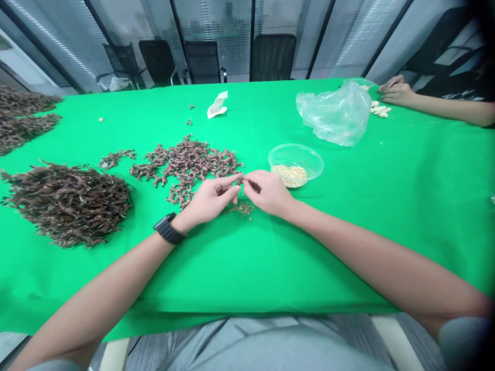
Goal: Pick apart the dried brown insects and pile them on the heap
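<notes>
Just above the green-covered tabletop [359, 247], the left hand [211, 200] and the right hand [268, 193] meet at the fingertips, both nearly closed in a pinch on a small dark brown dried sprig [252, 185], while their other fingers curl loosely. A black wristwatch [169, 229] sits on the left wrist. Directly below the hands lies a small scatter of fine brown bits [242, 208]. Just beyond and to the left of the hands spreads a loose layer of similar dried sprigs [189, 164], with a thin strip of sprigs [116, 158] farther left. Well left of the left hand sits a large dense heap of sprigs [65, 203], and more heaps [23, 116] lie beyond it at the far left of the tabletop. Just beyond the right hand stands a clear plastic bowl [296, 164] holding pale grains [289, 175]. Farther ahead and to the right lies a crumpled clear plastic bag [334, 114], while a crumpled white paper scrap [216, 104] lies straight ahead of the hands. Well off to the right, at the far edge, another person's two hands [394, 90] rest beside a few pale pieces [379, 109].
</notes>
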Motion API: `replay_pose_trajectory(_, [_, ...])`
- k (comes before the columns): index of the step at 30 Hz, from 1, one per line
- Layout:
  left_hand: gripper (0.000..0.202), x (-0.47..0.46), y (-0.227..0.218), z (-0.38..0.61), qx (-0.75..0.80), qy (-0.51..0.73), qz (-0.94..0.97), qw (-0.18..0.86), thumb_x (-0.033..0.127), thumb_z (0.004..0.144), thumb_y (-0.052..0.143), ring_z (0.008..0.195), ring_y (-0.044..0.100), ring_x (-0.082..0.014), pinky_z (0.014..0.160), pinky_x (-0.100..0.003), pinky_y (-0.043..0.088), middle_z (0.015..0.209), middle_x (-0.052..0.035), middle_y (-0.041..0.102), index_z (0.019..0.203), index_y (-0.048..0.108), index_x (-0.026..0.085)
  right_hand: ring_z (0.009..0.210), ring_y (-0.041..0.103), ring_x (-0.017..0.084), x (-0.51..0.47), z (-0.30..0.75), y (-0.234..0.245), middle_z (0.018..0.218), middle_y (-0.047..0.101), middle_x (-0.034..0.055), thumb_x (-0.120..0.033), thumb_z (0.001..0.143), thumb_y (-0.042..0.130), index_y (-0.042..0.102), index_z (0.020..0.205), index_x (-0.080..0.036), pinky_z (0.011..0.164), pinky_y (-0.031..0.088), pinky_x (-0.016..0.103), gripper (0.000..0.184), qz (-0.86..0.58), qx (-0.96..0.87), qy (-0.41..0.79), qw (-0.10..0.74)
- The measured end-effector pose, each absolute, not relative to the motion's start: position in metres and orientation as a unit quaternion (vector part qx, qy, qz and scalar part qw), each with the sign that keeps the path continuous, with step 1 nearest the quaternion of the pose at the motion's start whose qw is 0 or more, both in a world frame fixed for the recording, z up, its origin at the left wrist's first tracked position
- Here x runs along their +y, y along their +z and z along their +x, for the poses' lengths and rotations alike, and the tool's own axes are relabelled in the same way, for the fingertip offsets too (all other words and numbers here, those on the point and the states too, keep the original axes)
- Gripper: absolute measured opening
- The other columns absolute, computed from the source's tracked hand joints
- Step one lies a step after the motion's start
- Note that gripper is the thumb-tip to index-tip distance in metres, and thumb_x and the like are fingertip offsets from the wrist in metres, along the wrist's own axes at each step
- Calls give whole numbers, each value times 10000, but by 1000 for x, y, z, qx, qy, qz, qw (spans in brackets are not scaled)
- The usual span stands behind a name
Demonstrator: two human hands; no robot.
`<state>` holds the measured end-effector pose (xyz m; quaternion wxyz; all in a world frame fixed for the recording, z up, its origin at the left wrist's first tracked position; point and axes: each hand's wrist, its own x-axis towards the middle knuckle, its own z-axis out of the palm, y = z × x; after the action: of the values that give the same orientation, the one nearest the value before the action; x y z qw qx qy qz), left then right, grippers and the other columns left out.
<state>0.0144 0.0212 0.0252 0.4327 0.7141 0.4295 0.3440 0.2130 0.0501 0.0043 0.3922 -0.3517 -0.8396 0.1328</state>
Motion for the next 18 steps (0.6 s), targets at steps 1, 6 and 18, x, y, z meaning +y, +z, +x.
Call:
replay_pose_trajectory(1, [550,21,25,15,429,347,711,437,420,957,605,503,394,-72,468,-192,322,670,7,634,1406,612,102,735,526,169,50,214,3,730,616,44,-208,947,502,572,730,-183,732,400,313,230,-336,-853,100,387])
replay_pose_trajectory(6, [552,22,24,14,422,344,695,470,445,944,625,511,422,-70,476,-189,332,679,-4,652,1377,636,103,762,570,192,53,217,0,760,664,74,-197,976,479,629,776,-173,768,429,318,251,-303,-882,15,361])
replay_pose_trajectory(18, [597,24,22,12,400,328,686,512,476,941,642,583,490,-82,564,-194,415,719,-20,670,1413,608,112,672,520,153,52,218,2,660,602,25,-175,909,513,576,666,-186,696,391,288,251,-305,-877,73,364])
